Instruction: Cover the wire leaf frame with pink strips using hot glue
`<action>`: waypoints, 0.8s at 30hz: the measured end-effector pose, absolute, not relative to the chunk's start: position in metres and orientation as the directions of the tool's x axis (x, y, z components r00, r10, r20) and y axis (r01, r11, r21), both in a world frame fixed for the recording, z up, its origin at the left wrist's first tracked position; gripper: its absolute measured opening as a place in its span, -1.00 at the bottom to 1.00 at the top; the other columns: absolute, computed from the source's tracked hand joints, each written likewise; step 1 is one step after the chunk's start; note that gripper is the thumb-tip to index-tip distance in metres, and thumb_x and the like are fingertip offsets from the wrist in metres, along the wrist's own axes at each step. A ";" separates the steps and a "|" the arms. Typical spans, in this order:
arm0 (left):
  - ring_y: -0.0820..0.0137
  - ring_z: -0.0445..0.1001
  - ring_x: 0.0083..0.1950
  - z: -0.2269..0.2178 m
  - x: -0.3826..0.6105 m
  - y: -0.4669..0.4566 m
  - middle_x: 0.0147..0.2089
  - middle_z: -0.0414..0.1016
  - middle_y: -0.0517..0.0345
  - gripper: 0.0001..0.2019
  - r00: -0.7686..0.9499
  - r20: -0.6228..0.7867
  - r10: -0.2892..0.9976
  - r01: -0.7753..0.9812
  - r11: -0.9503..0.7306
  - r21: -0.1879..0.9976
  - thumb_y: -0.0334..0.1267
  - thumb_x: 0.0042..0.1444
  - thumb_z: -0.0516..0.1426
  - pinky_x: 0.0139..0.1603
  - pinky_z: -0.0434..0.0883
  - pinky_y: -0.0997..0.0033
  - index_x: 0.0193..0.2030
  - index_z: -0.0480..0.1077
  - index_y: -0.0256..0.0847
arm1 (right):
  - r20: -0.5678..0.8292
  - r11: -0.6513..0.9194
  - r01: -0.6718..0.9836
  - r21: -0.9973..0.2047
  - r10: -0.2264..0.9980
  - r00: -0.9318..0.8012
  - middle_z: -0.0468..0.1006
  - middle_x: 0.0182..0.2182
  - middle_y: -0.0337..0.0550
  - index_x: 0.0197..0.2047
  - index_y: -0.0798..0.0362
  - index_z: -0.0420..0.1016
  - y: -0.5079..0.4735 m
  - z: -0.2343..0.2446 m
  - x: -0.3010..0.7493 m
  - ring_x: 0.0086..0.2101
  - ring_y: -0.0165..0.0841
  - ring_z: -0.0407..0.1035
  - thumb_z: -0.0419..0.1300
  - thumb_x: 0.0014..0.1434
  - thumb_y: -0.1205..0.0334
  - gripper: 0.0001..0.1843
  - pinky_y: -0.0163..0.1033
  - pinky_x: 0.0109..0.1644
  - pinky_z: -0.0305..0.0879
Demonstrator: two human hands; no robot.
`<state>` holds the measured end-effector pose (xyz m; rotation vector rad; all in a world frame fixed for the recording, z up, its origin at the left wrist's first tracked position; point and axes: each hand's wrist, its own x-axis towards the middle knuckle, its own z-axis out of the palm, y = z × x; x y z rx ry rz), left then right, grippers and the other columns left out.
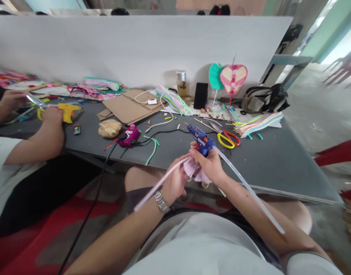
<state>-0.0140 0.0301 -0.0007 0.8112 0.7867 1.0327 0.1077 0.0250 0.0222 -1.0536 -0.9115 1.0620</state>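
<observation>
A blue hot glue gun (pixel 200 138) is gripped in my right hand (pixel 212 165), its nozzle pointing away toward the wall. A long clear glue stick (pixel 246 187) sticks out of its back end and runs over my right forearm. My left hand (pixel 175 180), just beside it, holds a pale pink fuzzy pipe cleaner (pixel 159 186), whose loose end reaches back over my wrist. Below both hands hangs a folded pink piece (pixel 193 168), partly covered by my fingers. Scissors (pixel 228 139) with yellow and red handles lie just right of the glue gun.
On the grey table (pixel 272 164) are a purple power box (pixel 130 135), a stone (pixel 109 128), cardboard (pixel 129 105) and pastel pipe cleaner bundles (pixel 259 124). Further back stand a jar (pixel 181 83), a phone (pixel 201 96) and heart-shaped fans (pixel 233 78). At left, another person holds a yellow glue gun (pixel 68 112).
</observation>
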 end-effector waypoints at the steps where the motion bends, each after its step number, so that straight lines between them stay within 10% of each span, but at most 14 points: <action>1: 0.13 0.62 -0.07 -0.001 -0.018 0.034 -0.12 0.68 -0.07 -0.51 0.355 -0.214 0.910 -0.423 0.361 0.831 0.16 0.06 0.28 -0.10 0.53 0.26 -0.11 0.60 -0.25 | 0.079 0.138 -0.246 -0.959 0.968 0.237 0.45 -0.53 -0.34 -0.15 0.03 0.53 0.029 0.017 0.107 -0.55 -0.48 0.23 0.46 -0.01 -0.08 -0.54 -0.29 -0.44 0.23; 9: 0.24 0.59 -0.20 0.010 -0.036 0.070 -0.12 0.65 -0.10 -0.66 0.658 -0.312 0.686 -0.254 0.592 0.765 -0.11 -0.01 0.37 -0.19 0.51 0.32 -0.12 0.59 -0.24 | 0.047 0.123 -0.437 -0.891 0.982 0.181 0.54 -0.46 -0.25 -0.16 0.05 0.53 0.043 -0.004 0.126 -0.57 -0.48 0.25 0.36 0.16 -0.08 -0.63 -0.31 -0.51 0.10; 24: 0.27 0.58 -0.23 0.000 -0.034 0.077 -0.20 0.63 -0.06 -0.68 0.603 -0.492 0.628 -0.161 0.700 0.696 -0.17 -0.10 0.45 -0.16 0.50 0.34 -0.22 0.62 -0.29 | 0.035 0.108 -0.461 -0.881 0.986 0.164 0.48 -0.47 -0.24 -0.13 0.00 0.52 0.020 -0.013 0.135 -0.51 -0.41 0.27 0.27 0.24 -0.16 -0.61 -0.25 -0.42 0.19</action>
